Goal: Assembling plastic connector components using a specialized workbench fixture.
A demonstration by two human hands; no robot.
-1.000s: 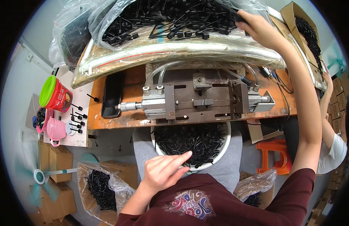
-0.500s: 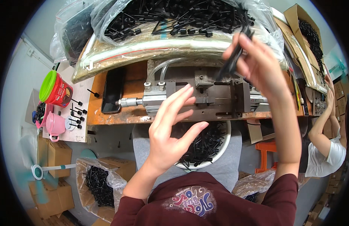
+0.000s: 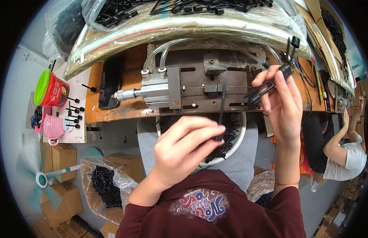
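Observation:
My left hand [image 3: 184, 144] pinches one thin black plastic rod [image 3: 223, 104], which stands nearly upright. Its thicker end is between my fingertips and partly hidden. My right hand [image 3: 285, 97] is closed around a small bunch of black knobbed rods [image 3: 286, 70], their ends sticking out above and to the left of the fingers. Between and behind my hands lies a metal fixture [image 3: 197, 99] with a small clamp block [image 3: 215, 88] at its middle and an air cylinder [image 3: 155, 91] on its left. A thin wire-like pin runs along the fixture toward my right hand.
A white tub [image 3: 242, 137] of black rods sits on my lap, partly under my left hand. Plastic-lined heaps of rods [image 3: 199, 8] lie behind the fixture. At left are a phone [image 3: 110, 85], a red bucket [image 3: 59, 90] and a pink cup [image 3: 53, 127]. A co-worker [image 3: 344, 158] sits at right.
My right hand has come down and nearer from the heap with the bunch of rods. My left hand, open before, has closed on a single rod and moved slightly lower.

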